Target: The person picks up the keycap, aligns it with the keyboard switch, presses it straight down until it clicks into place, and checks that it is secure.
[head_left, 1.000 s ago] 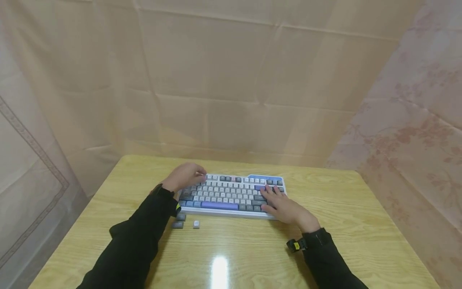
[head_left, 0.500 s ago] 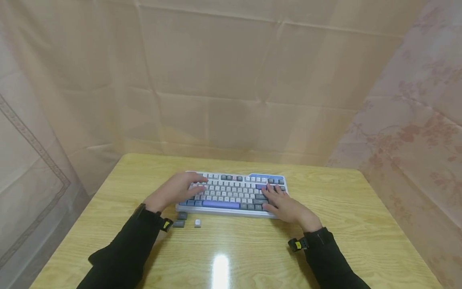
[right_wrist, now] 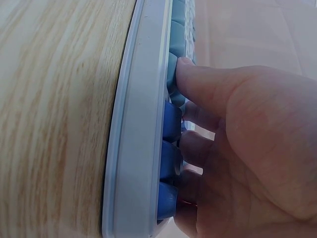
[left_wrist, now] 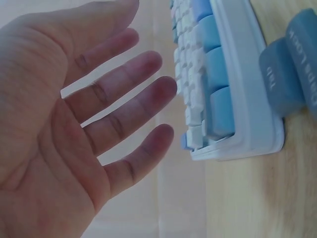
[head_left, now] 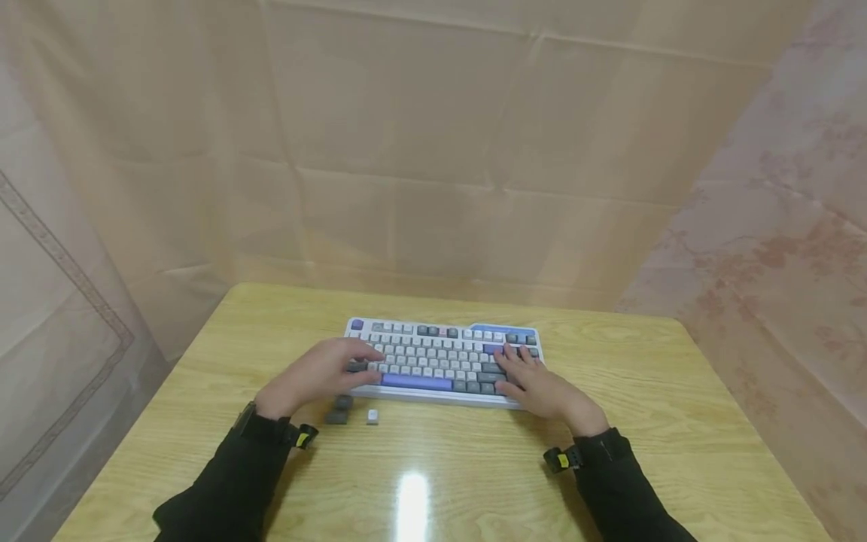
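Note:
A white-framed keyboard (head_left: 433,397) with white, grey, blue and purple keycaps lies on the wooden table. Over its left end hovers my left hand (head_left: 323,372), fingers spread and holding nothing; the left wrist view shows its palm and loose fingers apart from the keys. My right hand (head_left: 545,390) rests on the keyboard's right end with fingers spread, and in the right wrist view the thumb touches a grey-blue key. Loose in front of the left end are a Tab keycap (left_wrist: 281,74), a Caps Lock keycap (left_wrist: 304,52) and a small white keycap (head_left: 372,417).
The yellow wood-grain table (head_left: 488,482) extends around the keyboard. Behind it hangs a beige cloth (head_left: 433,165), with a floral cloth (head_left: 772,256) at the right and a pale cloth (head_left: 54,316) at the left.
My left hand has come back from the keyboard's upper left corner toward me, its fingers opening out and baring the purple corner key. The right hand stays in place.

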A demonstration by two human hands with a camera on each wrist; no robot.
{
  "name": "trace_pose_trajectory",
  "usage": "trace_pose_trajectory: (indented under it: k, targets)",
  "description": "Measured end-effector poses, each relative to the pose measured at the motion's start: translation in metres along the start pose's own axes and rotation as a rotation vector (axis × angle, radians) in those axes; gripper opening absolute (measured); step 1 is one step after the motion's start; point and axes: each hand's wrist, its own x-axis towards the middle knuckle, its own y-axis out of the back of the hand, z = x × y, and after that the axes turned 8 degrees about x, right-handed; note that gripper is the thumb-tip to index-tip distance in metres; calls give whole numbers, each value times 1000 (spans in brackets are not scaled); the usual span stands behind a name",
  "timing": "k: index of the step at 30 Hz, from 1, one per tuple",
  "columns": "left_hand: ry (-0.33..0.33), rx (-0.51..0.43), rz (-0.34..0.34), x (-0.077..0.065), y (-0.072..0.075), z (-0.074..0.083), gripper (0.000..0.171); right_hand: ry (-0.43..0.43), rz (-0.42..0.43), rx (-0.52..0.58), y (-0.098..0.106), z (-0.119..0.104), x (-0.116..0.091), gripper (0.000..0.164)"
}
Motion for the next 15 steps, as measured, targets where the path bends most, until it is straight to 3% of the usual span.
trace_pose_trajectory:
  k: [3, 15]
  targets:
    - [9, -16, -21, -1, 2, 0, 35, 2, -2, 5, 1, -1, -1, 63]
    - [-68, -34, -148, -2, -3, 2, 42, 8, 0, 5, -1, 2, 0, 64]
